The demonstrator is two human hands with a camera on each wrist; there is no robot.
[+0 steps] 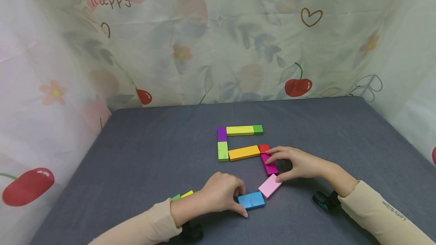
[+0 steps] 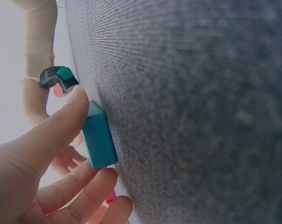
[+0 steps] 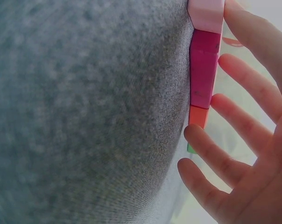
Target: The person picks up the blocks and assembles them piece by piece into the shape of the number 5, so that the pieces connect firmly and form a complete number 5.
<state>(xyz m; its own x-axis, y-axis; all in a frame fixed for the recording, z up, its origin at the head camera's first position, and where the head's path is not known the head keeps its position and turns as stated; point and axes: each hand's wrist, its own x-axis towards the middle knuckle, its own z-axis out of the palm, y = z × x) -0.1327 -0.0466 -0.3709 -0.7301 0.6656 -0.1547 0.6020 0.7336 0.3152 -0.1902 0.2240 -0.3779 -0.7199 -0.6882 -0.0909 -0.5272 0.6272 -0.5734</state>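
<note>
My left hand (image 1: 221,192) pinches a blue block (image 1: 252,200) lying on the table, thumb at the near side and fingers at the far side. The left wrist view shows this block (image 2: 100,140) between thumb and fingers. My right hand (image 1: 296,162) spreads over a magenta block (image 1: 270,166) and a pink block (image 1: 270,186), its thumb touching the pink one and its fingertips at the magenta one. Those two blocks meet end to end. Beyond them, a red block (image 1: 264,149) joins an orange block (image 1: 244,153). The blue block's corner lies close to the pink block.
A light green block (image 1: 223,151), purple block (image 1: 222,134), yellow block (image 1: 240,131) and green block (image 1: 258,129) continue the bent line. Behind my left forearm, another yellow block (image 1: 187,193) and green block (image 1: 176,197) are partly hidden. Patterned cloth (image 1: 218,48) hangs behind the grey table (image 1: 153,143).
</note>
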